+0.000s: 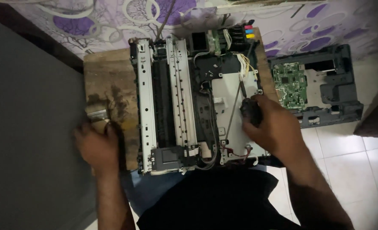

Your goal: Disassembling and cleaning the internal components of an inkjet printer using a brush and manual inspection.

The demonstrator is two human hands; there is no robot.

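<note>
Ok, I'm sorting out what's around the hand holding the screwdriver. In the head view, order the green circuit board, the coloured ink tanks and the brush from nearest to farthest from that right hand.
From the right hand, gripping the screwdriver:
1. Green circuit board, just beyond it to the right, in the grey housing on the floor.
2. Coloured ink tanks, at the printer's far edge.
3. Brush, across the printer, by the left hand.

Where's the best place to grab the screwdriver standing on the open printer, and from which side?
Grip the screwdriver by its thick dark handle, where the right hand already wraps it, coming from the right. The thin shaft points up and away toward the wires, so it offers little hold, and the printer fills the space to its left. The left hand rests on the wooden board.
</note>
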